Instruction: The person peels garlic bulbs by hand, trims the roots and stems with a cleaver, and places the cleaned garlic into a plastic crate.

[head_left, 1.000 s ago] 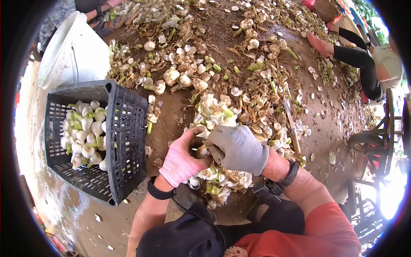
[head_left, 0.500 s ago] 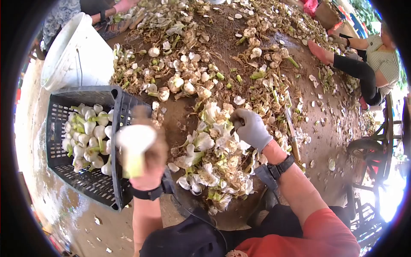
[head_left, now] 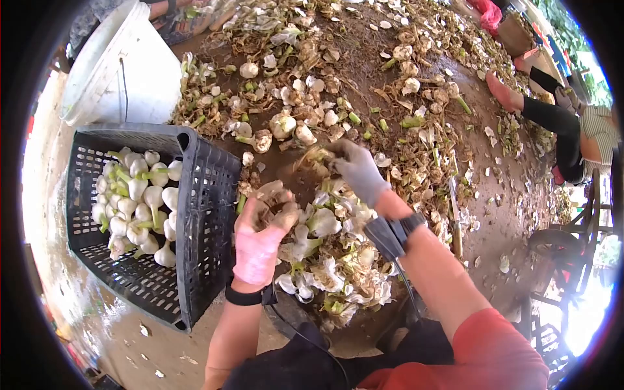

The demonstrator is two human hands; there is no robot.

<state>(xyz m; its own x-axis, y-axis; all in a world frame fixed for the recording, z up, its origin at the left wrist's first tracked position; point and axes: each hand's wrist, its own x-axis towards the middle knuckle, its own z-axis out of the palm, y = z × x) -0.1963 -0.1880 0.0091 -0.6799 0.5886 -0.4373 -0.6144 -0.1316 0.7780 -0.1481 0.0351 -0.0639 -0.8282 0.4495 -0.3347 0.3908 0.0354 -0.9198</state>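
Grey fabric covers the right hand [head_left: 356,170], whose fingers are closed on an unpeeled garlic bulb [head_left: 314,156] at the far edge of the husk pile [head_left: 331,260] on the dirt floor [head_left: 279,177]. The pink-gloved left hand [head_left: 260,227] is held with fingers curled just beside the black crate [head_left: 208,214] of peeled garlic [head_left: 136,208]. Whether anything is gripped in it cannot be told.

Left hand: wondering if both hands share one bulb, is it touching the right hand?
Apart. Head view shows garlic husks between left hand and right hand.
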